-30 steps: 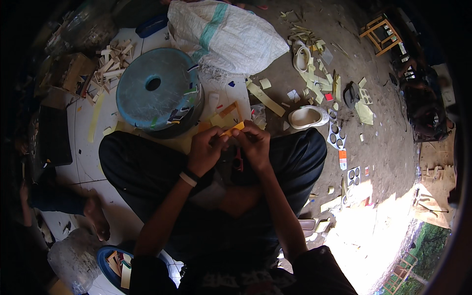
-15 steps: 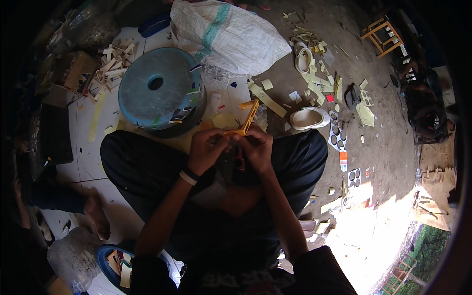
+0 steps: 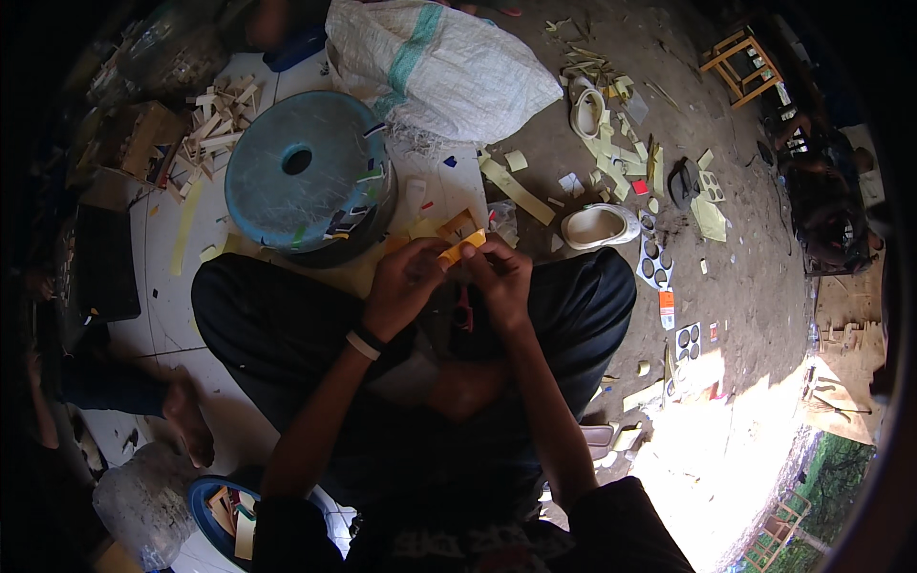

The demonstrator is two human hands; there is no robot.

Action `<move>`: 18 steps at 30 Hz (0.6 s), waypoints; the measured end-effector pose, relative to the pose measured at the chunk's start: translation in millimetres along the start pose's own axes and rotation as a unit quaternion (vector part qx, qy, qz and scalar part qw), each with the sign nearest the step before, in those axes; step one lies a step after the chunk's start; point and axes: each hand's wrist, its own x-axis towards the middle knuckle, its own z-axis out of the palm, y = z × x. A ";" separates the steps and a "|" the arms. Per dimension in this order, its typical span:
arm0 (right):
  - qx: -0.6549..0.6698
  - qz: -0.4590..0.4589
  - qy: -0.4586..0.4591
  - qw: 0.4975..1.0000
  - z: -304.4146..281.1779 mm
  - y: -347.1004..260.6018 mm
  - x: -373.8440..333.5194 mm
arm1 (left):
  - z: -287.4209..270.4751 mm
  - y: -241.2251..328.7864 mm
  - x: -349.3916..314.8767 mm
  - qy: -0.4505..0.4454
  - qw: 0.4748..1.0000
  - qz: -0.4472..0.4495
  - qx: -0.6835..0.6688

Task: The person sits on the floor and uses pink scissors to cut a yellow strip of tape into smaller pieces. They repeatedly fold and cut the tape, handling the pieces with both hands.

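Observation:
Above my crossed legs, a small yellow-orange frame-like piece [image 3: 464, 246] is held between both hands. My left hand [image 3: 405, 286] pinches its near left side, with thumb and fingers pressed together. On its right side my right hand [image 3: 500, 279] grips it, the thumb lying along the near face. Part of the piece is covered by my fingertips. Just below the hands, a small red object [image 3: 464, 313] shows over my lap; its kind is unclear. Left of my hands stands an upturned blue-grey tub [image 3: 277, 205] with coloured scraps stuck near its edge.
A white woven sack [image 3: 458, 72] lies beyond the tub. Wooden sticks [image 3: 220, 124] are heaped at the far left. Pale clogs [image 3: 600, 227] and yellow strips litter the floor on the right. A blue basin [image 3: 205, 501] holds pieces at lower left. Another person's foot [image 3: 188, 420] rests nearby.
The yellow-orange piece has been turned in my hands: its long slotted side pointed up and away before, and now a plain face shows toward me. My right thumb has shifted onto it.

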 end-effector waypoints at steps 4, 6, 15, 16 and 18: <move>0.042 0.037 0.012 0.998 0.4 2.2 -0.6 | -7.5 -1.3 0.7 0.008 0.999 0.033 0.029; 0.045 0.015 -0.005 0.999 0.4 3.7 0.1 | -7.2 -1.1 0.8 0.016 0.997 0.048 0.055; 0.019 -0.057 -0.028 0.998 2.0 -4.9 2.4 | -10.5 -1.5 0.1 -0.011 0.997 0.052 0.048; 0.018 -0.072 -0.027 0.997 3.5 -8.7 2.0 | -11.2 -2.6 0.3 -0.006 0.997 0.060 0.048; -0.064 -0.116 -0.038 0.990 4.1 -17.2 -2.5 | -12.4 -4.4 0.9 0.003 0.996 0.072 0.052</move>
